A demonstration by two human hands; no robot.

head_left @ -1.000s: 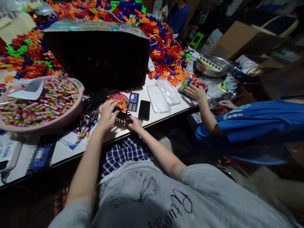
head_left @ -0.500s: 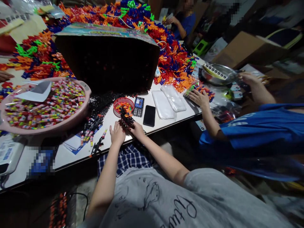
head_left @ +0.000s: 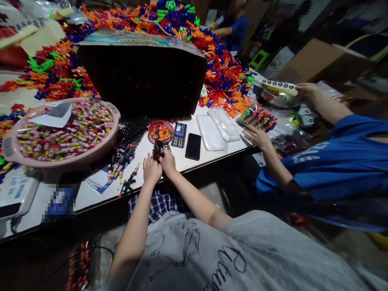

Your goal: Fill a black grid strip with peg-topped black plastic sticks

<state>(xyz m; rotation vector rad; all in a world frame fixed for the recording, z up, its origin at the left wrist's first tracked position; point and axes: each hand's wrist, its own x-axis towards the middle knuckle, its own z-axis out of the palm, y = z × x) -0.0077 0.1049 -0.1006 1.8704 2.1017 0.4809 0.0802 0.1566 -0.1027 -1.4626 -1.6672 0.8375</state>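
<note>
My left hand (head_left: 151, 169) and my right hand (head_left: 167, 161) meet near the table's front edge, both gripping a small black plastic toy piece (head_left: 159, 148) that sticks up between them. Just beyond it stands a small red basket (head_left: 160, 132) filled with little coloured bits. To the left of my hands lie several loose black toy pieces (head_left: 127, 182) and wrapped candy sticks (head_left: 117, 173) on a printed sheet.
A pink basin of wrapped candies (head_left: 63, 133) sits at left, a dark box (head_left: 142, 76) behind the basket. A calculator (head_left: 179, 135), a black phone (head_left: 193, 146) and clear bags (head_left: 216, 125) lie at right. A person in blue (head_left: 321, 157) works beside me. Heaps of coloured plastic parts (head_left: 224, 76) cover the back.
My left hand left the red basket and came down beside my right hand on the black piece. The neighbour's far hand reached up to the metal bowl. The camera shifted slightly.
</note>
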